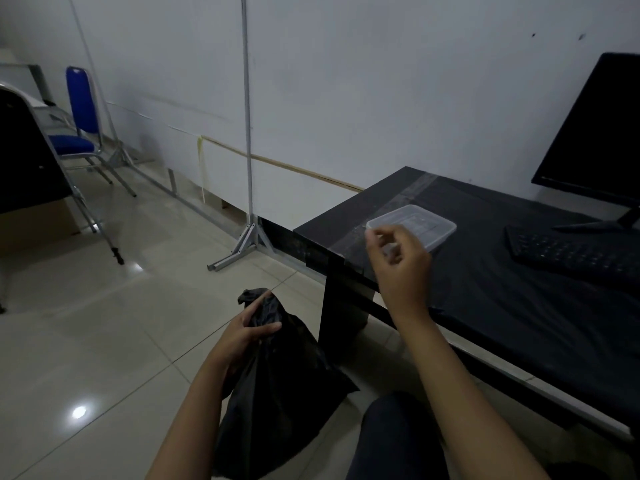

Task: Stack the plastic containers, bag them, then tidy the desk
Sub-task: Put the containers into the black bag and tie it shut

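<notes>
A clear plastic container sits on the black desk near its left end. My right hand is at the container's near left corner, fingers curled over the rim. Whether the fingers actually grip it is not visible. Below the desk, over the floor, my left hand grips the gathered top of a black plastic bag, which hangs down beside my knee.
A black keyboard and a dark monitor stand at the right of the desk. A metal pole with a floor bracket stands against the white wall. A blue chair and a dark folding chair stand at the left on the tiled floor.
</notes>
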The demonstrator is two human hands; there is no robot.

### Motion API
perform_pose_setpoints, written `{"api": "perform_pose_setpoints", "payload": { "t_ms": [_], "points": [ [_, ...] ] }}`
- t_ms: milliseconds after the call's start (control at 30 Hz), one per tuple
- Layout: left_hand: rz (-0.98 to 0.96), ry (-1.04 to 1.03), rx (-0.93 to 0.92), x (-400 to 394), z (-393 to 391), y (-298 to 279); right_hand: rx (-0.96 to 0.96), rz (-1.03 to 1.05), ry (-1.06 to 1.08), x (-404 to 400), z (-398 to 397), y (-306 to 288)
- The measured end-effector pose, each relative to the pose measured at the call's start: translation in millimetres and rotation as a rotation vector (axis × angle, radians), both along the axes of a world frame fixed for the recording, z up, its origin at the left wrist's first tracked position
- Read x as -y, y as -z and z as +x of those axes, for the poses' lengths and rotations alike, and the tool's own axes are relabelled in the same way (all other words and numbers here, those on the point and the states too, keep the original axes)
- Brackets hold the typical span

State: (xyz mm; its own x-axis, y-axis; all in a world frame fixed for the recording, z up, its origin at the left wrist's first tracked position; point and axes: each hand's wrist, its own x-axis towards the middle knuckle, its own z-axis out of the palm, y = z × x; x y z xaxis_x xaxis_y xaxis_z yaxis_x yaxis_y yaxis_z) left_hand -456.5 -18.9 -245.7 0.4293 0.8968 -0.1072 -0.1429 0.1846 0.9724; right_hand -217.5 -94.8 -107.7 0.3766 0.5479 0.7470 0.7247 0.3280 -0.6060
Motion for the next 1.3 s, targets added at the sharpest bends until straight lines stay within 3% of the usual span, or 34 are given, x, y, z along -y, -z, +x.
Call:
{"api": "perform_pose_setpoints", "payload": {
  "t_ms": [100, 233, 467, 567, 700, 900, 1133, 1300],
  "points": [
    [0.003, 0.029, 0.012, 1, 2, -4, 0.002, 0.025, 0.312, -12, 22, 0],
    [-0.012, 0.031, 0.029, 0, 5, -6, -0.161, -0.445, 0.629, -25, 48, 8],
    [0.001, 0.021, -0.016, 1, 7, -11, -0.181, -0.678, 0.683, -34, 61, 12],
    [-0.009, 0.022, -0.007, 1, 6, -12, -0.212, -0.616, 0.611, -35, 59, 10],
    [-0.022, 0.049, 0.017, 1, 2, -14, -0.187, -0.376, 0.445, -30, 48, 13],
    [-0.011, 0.035, 0.0, 2, -5, -16, -0.283, -0.103, -0.14, -19, 21, 6],
    [-0.007, -0.003, 0.043, -2, -18, -20, -0.141, -0.258, -0.398, -10, -32, 56],
    [-0.012, -0.017, 0.068, -1, -28, -24, -0.266, -0.437, -0.356, 6, -49, 141]
  ]
}}
